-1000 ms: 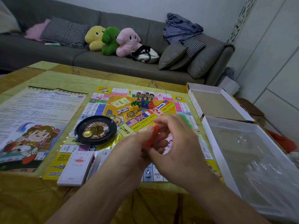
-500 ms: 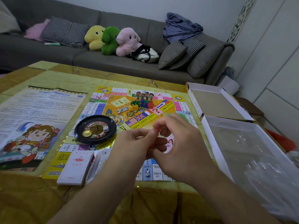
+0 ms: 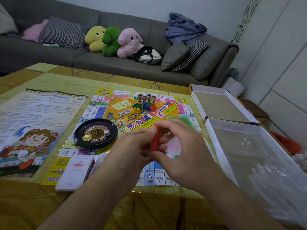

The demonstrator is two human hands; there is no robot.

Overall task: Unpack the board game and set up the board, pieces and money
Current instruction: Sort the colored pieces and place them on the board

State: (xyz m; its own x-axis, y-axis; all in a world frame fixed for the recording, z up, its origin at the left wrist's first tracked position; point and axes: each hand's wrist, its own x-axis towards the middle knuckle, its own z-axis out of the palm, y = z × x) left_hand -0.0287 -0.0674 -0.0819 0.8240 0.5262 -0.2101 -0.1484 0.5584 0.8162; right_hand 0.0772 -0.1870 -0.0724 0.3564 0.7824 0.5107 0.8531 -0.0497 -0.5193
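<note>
Far left on the counter (image 3: 49, 205), the rules sheet (image 3: 39, 123) lies flat and unfolded. Just right of it the board (image 3: 103, 112) is open, so that part looks done. On the board sits the roulette wheel (image 3: 95, 133), with a white die (image 3: 106, 132) and a gold coin (image 3: 87, 137) in its bowl. At the board's near edge, a stack of pink notes (image 3: 75, 173) lies in one block, not yet sorted into piles as far as I can tell.

Toward the board's middle, a huddle of green, yellow, blue and red pieces (image 3: 142, 107) stands together, out of the box but not spread to any places.

Now the hands, above the board's near right part. The left hand (image 3: 131, 153) has its fingers clamped on a red piece (image 3: 155, 140), pinching it upright. The right hand (image 3: 186, 151) meets it there, fingers curled onto the same red piece; something green and blurred (image 3: 184, 121) shows behind the right hand, and I cannot tell what it is.

Off to the right, the box lid (image 3: 221, 105) lies upturned, and the box tray (image 3: 221, 156) beside it holds only clear plastic (image 3: 265, 163).

My read: unpacking is nearly over, with laying out the pieces and sharing out money still to go.
</note>
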